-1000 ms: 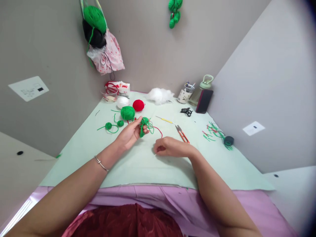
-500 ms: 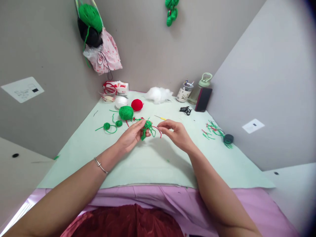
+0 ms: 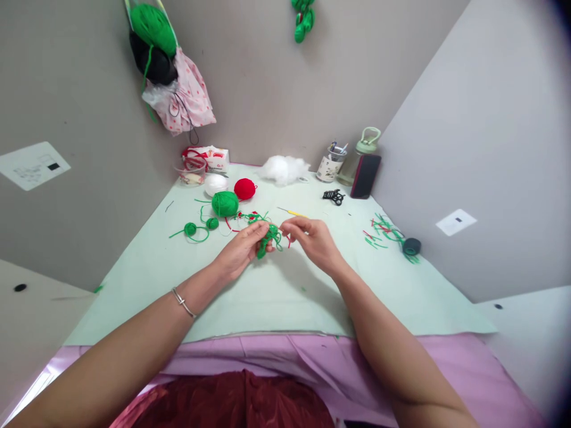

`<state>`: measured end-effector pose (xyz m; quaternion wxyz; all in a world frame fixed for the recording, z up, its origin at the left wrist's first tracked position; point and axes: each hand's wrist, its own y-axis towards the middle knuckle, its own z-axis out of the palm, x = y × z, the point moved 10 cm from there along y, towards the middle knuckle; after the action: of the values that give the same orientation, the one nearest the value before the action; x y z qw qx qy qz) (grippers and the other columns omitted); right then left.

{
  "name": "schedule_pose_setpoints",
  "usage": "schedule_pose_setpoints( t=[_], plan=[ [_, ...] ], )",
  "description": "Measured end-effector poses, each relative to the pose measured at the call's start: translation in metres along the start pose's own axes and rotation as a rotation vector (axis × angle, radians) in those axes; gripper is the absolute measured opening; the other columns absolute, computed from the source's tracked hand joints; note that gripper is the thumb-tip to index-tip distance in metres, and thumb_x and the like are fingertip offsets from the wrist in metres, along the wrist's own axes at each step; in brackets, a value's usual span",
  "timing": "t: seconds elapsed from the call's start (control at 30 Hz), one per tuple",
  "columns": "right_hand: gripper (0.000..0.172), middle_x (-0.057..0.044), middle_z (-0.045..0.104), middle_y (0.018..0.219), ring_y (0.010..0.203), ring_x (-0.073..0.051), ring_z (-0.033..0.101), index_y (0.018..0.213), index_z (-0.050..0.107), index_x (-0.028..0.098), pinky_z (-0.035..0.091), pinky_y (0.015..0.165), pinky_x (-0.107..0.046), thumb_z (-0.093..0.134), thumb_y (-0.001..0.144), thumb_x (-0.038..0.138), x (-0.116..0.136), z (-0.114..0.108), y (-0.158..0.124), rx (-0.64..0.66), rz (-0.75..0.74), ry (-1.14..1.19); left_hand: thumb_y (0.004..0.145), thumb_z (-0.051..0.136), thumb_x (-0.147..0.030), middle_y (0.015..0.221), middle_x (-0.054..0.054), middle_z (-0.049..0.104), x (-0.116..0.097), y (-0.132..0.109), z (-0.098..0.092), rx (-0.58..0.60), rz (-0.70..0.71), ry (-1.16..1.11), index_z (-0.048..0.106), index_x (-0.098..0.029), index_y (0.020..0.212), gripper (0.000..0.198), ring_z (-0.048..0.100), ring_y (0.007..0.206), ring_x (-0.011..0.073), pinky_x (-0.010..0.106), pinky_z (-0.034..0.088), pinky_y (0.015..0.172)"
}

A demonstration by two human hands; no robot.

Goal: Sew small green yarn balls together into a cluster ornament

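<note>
My left hand (image 3: 243, 248) is closed around a small green crocheted piece (image 3: 268, 239) with loose green and red yarn ends, held just above the pale green mat (image 3: 267, 297). My right hand (image 3: 313, 238) has come right up to the piece, thumb and fingers pinched at its right side on a yarn end. A silver bracelet sits on my left wrist. A yellow-handled crochet hook (image 3: 292, 212) lies on the mat just behind my right hand.
Green yarn ball (image 3: 225, 204), red ball (image 3: 245, 189), white ball (image 3: 216, 184) and small green balls (image 3: 193, 229) lie left of centre. White stuffing (image 3: 282, 169), a pen cup (image 3: 329, 168), bottle, phone (image 3: 364, 176) and black clip stand at the back. Yarn scraps (image 3: 383, 233) and a dark spool (image 3: 411, 246) lie right.
My right hand rose from the mat in front of the snips and moved left to the green piece, pinching at it. The view has drifted, and the snips are hidden behind my right hand.
</note>
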<state>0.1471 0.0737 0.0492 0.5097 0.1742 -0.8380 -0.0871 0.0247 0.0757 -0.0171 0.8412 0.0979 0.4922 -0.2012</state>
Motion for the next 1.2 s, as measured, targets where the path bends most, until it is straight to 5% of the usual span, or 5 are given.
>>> schedule_pose_setpoints(
  t=[0.27,0.67,0.83,1.03,1.2],
  plan=[
    [0.016,-0.005,0.068,0.089,0.074,-0.014,0.06,0.095,0.072,0.02,0.045,0.07,-0.027,0.057,0.097,0.025,0.036,0.015,-0.012,0.042,-0.354,-0.391,0.089,0.066,-0.048,0.09,0.0,0.059,0.007,0.0,-0.001,0.016,0.011,0.203,0.065,-0.018,0.095,0.031,0.057,0.075,0.0103,0.023,0.047,0.075],
    [0.017,-0.005,0.067,0.087,0.068,-0.015,0.056,0.087,0.066,0.018,0.029,0.057,-0.029,0.051,0.093,0.019,0.036,0.043,-0.017,0.026,-0.313,-0.882,0.081,0.071,-0.047,0.071,-0.003,0.059,0.014,0.002,-0.009,-0.069,0.022,0.298,0.06,-0.018,0.094,0.034,0.054,0.067,0.0119,0.022,0.04,0.065],
    [0.017,-0.005,0.067,0.087,0.076,-0.014,0.061,0.078,0.061,0.019,0.04,0.064,-0.026,0.05,0.091,0.018,0.045,0.029,-0.016,-0.103,-0.346,-0.501,0.079,0.073,-0.05,0.074,-0.003,0.06,0.014,0.004,-0.009,-0.064,0.018,0.291,0.06,-0.02,0.096,0.037,0.054,0.067,0.0116,0.022,0.041,0.063],
    [0.019,0.004,0.06,0.066,0.052,-0.011,0.059,0.084,0.057,0.02,0.044,0.05,-0.023,0.062,0.088,0.037,-0.002,0.018,-0.001,-0.03,0.084,0.345,0.082,0.07,-0.051,0.092,0.002,0.065,0.014,0.002,-0.004,-0.031,-0.048,0.293,0.062,-0.018,0.101,0.039,0.058,0.078,0.0128,0.024,0.048,0.073],
    [0.029,0.003,0.063,0.069,0.046,-0.007,0.05,0.086,0.061,0.019,0.04,0.047,-0.023,0.072,0.083,0.046,0.004,0.005,0.0,-0.104,0.042,0.5,0.082,0.072,-0.047,0.084,0.0,0.058,0.016,0.004,-0.008,-0.043,-0.027,0.312,0.062,-0.019,0.103,0.037,0.055,0.073,0.0118,0.026,0.051,0.074]
  ],
)
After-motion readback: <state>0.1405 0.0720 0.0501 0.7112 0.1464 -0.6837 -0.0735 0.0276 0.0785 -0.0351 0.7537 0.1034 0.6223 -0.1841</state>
